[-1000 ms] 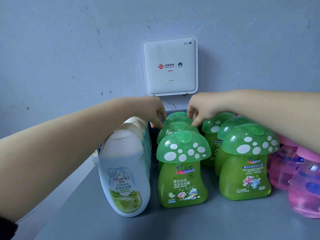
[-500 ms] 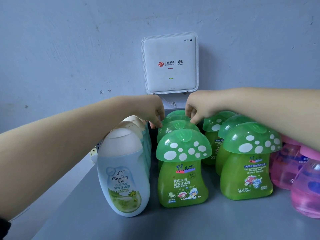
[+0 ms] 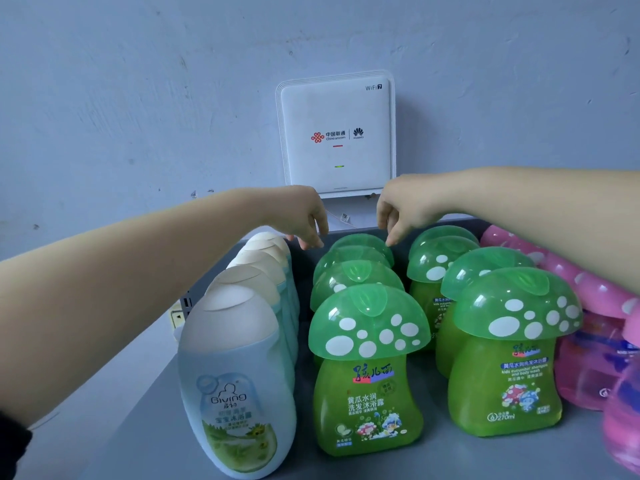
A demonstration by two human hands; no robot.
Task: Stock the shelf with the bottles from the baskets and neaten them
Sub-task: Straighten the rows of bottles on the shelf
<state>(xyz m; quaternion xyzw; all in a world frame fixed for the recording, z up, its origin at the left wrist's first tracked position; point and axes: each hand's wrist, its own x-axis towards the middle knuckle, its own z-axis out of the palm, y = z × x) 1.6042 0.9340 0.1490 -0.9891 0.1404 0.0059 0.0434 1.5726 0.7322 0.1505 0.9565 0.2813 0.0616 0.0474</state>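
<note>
Left grip hangs loosely curled, grasping nothing, and right grip likewise, either side of the far green mushroom bottle on the shelf; I'd hold its waist, since that glossy cap looks slippery.

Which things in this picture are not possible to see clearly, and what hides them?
Head view only:
- Rear green mushroom bottles: labels hidden by the front green bottle.
- Pink bottles: cut by the right edge, partly behind the right forearm.
- Baskets: out of frame.
- Left hand, right hand: contact with the caps is unclear.
</note>
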